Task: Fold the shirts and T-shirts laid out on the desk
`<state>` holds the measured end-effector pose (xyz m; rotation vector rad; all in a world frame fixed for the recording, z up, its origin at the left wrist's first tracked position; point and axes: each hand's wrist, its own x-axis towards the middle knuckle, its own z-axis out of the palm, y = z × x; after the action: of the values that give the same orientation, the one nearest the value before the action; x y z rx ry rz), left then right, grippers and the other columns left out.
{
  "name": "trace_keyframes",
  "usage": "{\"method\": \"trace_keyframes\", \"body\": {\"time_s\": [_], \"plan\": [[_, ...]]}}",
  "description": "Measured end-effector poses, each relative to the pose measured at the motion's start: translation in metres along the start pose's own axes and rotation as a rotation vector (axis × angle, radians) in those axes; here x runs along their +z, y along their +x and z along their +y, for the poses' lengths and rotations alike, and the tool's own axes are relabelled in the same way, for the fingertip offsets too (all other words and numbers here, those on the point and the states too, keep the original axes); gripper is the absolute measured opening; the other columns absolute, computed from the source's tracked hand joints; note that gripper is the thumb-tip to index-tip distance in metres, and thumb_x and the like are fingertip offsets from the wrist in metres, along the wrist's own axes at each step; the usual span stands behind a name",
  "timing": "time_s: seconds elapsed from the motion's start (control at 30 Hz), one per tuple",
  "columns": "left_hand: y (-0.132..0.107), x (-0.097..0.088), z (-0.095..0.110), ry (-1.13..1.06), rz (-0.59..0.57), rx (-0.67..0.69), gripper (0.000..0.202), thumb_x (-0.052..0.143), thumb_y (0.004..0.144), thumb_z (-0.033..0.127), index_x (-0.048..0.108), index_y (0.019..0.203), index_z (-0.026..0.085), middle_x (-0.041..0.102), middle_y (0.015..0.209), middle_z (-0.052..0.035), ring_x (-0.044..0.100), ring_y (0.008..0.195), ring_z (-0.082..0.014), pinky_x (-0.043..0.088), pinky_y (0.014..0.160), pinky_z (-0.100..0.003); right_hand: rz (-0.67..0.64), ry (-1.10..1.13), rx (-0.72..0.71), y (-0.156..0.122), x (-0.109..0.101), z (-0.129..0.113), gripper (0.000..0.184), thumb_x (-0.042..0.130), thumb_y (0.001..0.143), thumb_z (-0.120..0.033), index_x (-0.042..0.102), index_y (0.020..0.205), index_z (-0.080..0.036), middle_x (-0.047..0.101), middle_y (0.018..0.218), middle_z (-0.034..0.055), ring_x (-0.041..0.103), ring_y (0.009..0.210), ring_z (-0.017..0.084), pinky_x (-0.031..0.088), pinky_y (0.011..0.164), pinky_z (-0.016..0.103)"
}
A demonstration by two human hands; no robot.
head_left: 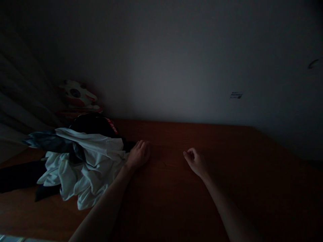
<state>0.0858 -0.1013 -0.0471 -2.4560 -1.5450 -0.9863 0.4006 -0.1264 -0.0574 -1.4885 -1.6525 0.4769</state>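
white garment point(101, 164) lies beside the loosely curled left fingers point(143, 144); right fingers point(193, 150) loosely curled.

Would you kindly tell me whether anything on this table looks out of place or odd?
Nothing looks spilled or damaged, though dim light hides detail. Only the crumpled white cloth garment, bunched among dark fabric items on the reddish-brown wooden table, looks untidy: it lies rumpled, not folded, beside the person's bare left hand.
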Motion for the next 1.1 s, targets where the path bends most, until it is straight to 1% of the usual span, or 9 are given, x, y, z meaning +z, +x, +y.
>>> {"method": "trace_keyframes", "body": {"time_s": [0.1,0.2,0.4,0.57,0.8,0.97,1.1], "plan": [[0.000,0.001,0.006,-0.010,-0.037,0.052,0.023,0.046,0.096,0.023,0.059,0.115,0.022,0.066,0.108,-0.0099,0.065,0.104,-0.0249,0.055,0.092,-0.039,0.005,-0.033,0.006,-0.001,-0.001,-0.001,0.039,0.052,0.086,-0.064,0.044,0.074,-0.028,0.055,0.061,-0.0007,0.054,0.056,0.019,0.041,0.057,0.031],[-0.002,0.002,0.004,-0.012,-0.070,0.073,0.022,0.047,0.095,0.023,0.059,0.114,0.022,0.066,0.107,-0.0091,0.066,0.100,-0.0234,0.056,0.088,-0.037,0.018,-0.055,-0.006,-0.001,0.000,0.000,0.042,0.051,0.086,-0.066,0.041,0.073,-0.028,0.051,0.059,-0.0024,0.051,0.053,0.018,0.037,0.055,0.030],[-0.005,-0.002,0.004,-0.027,-0.079,0.102,0.023,0.045,0.096,0.022,0.057,0.116,0.021,0.067,0.109,-0.0096,0.068,0.097,-0.0224,0.057,0.084,-0.036,0.029,-0.088,-0.047,-0.001,0.006,0.004,0.042,0.048,0.087,-0.066,0.041,0.072,-0.027,0.051,0.058,-0.0030,0.049,0.050,0.015,0.035,0.052,0.027],[-0.007,-0.005,0.006,-0.055,-0.094,0.119,0.023,0.047,0.096,0.023,0.056,0.117,0.021,0.067,0.108,-0.0086,0.067,0.099,-0.0219,0.056,0.088,-0.037,0.060,-0.111,-0.053,-0.001,0.011,0.005,0.043,0.047,0.086,-0.068,0.041,0.072,-0.027,0.051,0.056,-0.0032,0.049,0.048,0.015,0.034,0.051,0.027],[-0.009,-0.002,0.005,-0.119,-0.119,0.118,0.022,0.048,0.094,0.019,0.056,0.115,0.021,0.068,0.108,-0.0089,0.068,0.098,-0.0222,0.056,0.086,-0.038,0.090,-0.118,-0.005,0.002,0.011,-0.002,0.050,0.045,0.082,-0.076,0.036,0.070,-0.028,0.045,0.053,-0.0047,0.045,0.046,0.015,0.032,0.050,0.028],[-0.011,-0.004,0.006,-0.134,-0.130,0.118,0.025,0.048,0.095,0.021,0.055,0.119,0.021,0.068,0.109,-0.0104,0.068,0.099,-0.0236,0.056,0.088,-0.039,0.102,-0.129,0.000,0.002,0.011,-0.002,0.055,0.042,0.080,-0.082,0.037,0.069,-0.028,0.046,0.054,-0.0041,0.045,0.047,0.016,0.033,0.051,0.029],[-0.014,-0.005,0.005,-0.161,-0.118,0.122,0.024,0.049,0.095,0.022,0.054,0.118,0.021,0.068,0.108,-0.0102,0.068,0.098,-0.0227,0.056,0.087,-0.038,0.102,-0.123,-0.001,0.002,0.011,-0.001,0.058,0.041,0.078,-0.085,0.038,0.069,-0.028,0.046,0.053,-0.0039,0.044,0.046,0.015,0.033,0.051,0.029]]}}
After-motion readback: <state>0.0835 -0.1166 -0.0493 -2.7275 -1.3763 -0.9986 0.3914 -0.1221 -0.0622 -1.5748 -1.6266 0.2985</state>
